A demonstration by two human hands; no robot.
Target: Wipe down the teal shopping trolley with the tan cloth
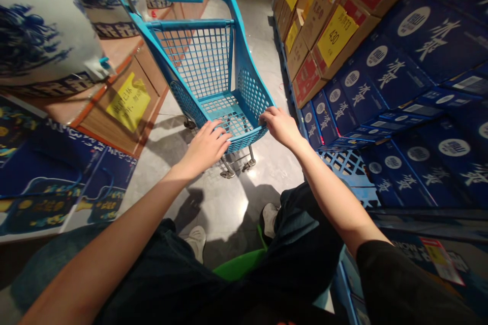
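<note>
A blue plastic shopping cart (pixel 253 89) stands in front of me on small wheels, its handle at the far end and its basket with nothing in it. My left hand (pixel 209 143) is at the left of the basket's near rim, its fingers laid over the edge and pointing inward. At the right corner of that rim, my right hand (pixel 281 124) has its fingers curled over the edge. Both thumbs and the undersides of both hands are mostly hidden.
Blue boxes (pixel 385 68) and brown cartons (pixel 320 30) with yellow price signs are stacked on the right. Large blue-and-white jars (pixel 41 25) stand on a wooden ledge (pixel 139 94) at left. Something green (pixel 238 265) shows between my legs.
</note>
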